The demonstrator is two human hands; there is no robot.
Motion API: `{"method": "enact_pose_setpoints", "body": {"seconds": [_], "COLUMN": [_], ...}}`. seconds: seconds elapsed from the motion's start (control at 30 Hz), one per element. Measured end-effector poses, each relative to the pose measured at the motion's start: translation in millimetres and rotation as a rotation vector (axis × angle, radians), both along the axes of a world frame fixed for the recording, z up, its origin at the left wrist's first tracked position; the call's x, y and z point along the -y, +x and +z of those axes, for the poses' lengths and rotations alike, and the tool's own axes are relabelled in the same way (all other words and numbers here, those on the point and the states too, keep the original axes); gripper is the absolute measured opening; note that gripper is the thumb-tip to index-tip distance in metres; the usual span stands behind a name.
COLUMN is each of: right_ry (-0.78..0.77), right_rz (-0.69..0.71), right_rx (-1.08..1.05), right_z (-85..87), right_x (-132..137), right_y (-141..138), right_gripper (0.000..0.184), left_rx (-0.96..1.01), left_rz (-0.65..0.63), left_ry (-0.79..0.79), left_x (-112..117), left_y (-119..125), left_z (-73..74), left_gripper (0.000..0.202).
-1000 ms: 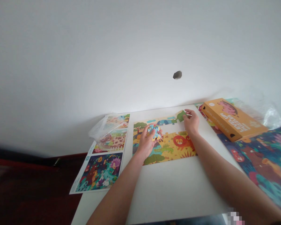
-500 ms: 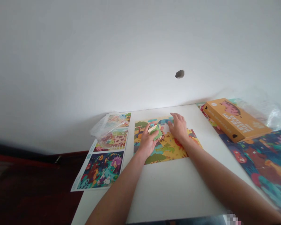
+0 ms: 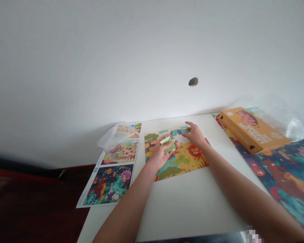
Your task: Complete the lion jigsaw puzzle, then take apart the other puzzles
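A colourful animal jigsaw puzzle (image 3: 184,160) with a lion and a crocodile lies on the white table (image 3: 187,202). My left hand (image 3: 160,153) rests over its left part, fingers curled round a small stack of puzzle pieces (image 3: 168,142) with green and cream faces. My right hand (image 3: 195,134) hovers over the upper middle of the puzzle, its fingers pinched at a piece near a white gap. What the fingertips hold is too small to make out.
An orange puzzle box (image 3: 252,129) lies at the right on a dark jungle puzzle (image 3: 286,175). A picture sheet (image 3: 111,170) and a clear plastic bag (image 3: 116,138) sit at the left, by the table's edge. A white wall stands close behind.
My right hand left the puzzle's top right corner and moved left to its upper middle. The top piece in my left hand changed from blue to green and cream.
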State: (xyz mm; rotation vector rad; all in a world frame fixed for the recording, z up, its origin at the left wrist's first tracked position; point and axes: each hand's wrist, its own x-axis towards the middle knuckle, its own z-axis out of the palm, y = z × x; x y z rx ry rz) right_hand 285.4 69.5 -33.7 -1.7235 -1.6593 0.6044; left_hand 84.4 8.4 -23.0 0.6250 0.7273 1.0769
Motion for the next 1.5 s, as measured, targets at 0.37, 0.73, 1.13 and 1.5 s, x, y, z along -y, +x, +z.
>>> {"method": "enact_pose_setpoints", "body": {"seconds": [0.37, 0.73, 1.13, 1.5], "right_ry": [-0.266, -0.37, -0.324, -0.4], "right_rz": [0.283, 0.31, 0.14, 0.409], "right_rx": [0.579, 0.472, 0.532, 0.061], "right_z": [37.2, 38.0, 53.1, 79.1], "right_x": [-7.0, -31.2, -19.3, -0.4], "right_y": [41.1, 48.1, 24.8, 8.1], "right_gripper": [0.064, 0.034, 0.022, 0.02], "left_rx": [-0.043, 0.029, 0.067, 0.134], "left_rz": [-0.276, -0.294, -0.295, -0.245], "left_ry": [-0.182, -0.228, -0.239, -0.229], "left_x": [12.7, 10.7, 8.7, 5.2], "left_y": [-3.7, -7.3, -7.4, -5.8], "left_z": [8.8, 8.8, 6.0, 1.7], "left_gripper": [0.052, 0.073, 0.076, 0.051]}}
